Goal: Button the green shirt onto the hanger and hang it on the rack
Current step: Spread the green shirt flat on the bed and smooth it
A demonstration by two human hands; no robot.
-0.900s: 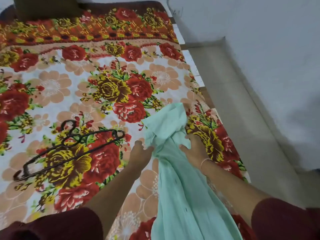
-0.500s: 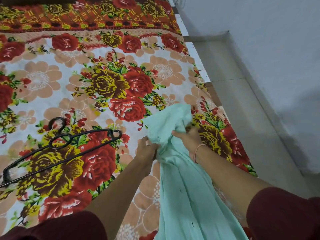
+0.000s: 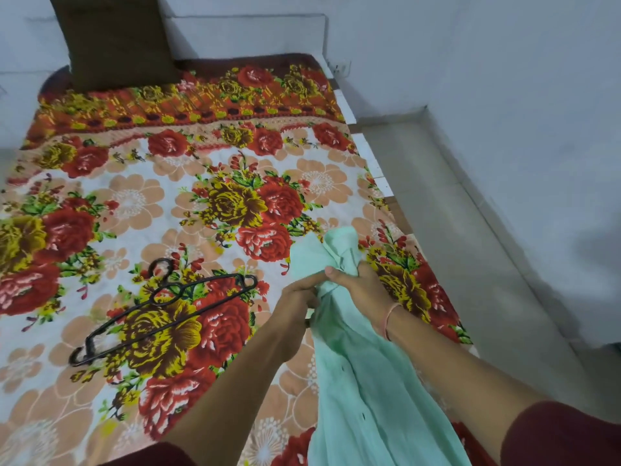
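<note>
A pale green shirt [image 3: 363,381] lies bunched along the right side of the bed, its upper end crumpled near the bed's right edge. My left hand [image 3: 297,301] grips the shirt's left side at that upper end. My right hand [image 3: 361,285] holds the cloth just beside it, thumb over the fabric, and the two hands nearly touch. A black hanger [image 3: 161,311] lies flat on the bedspread, to the left of my left hand and apart from the shirt. No rack is in view.
The bed carries a floral bedspread [image 3: 141,203] in red, yellow and peach. A dark brown cushion [image 3: 117,38] leans against the wall at the head. A grey floor strip [image 3: 470,237] runs between the bed's right edge and the white wall.
My two hands have drawn closer together on the shirt's upper end, gathering the cloth between them. The view has tilted up, showing the cushion and wall. The hanger has not moved.
</note>
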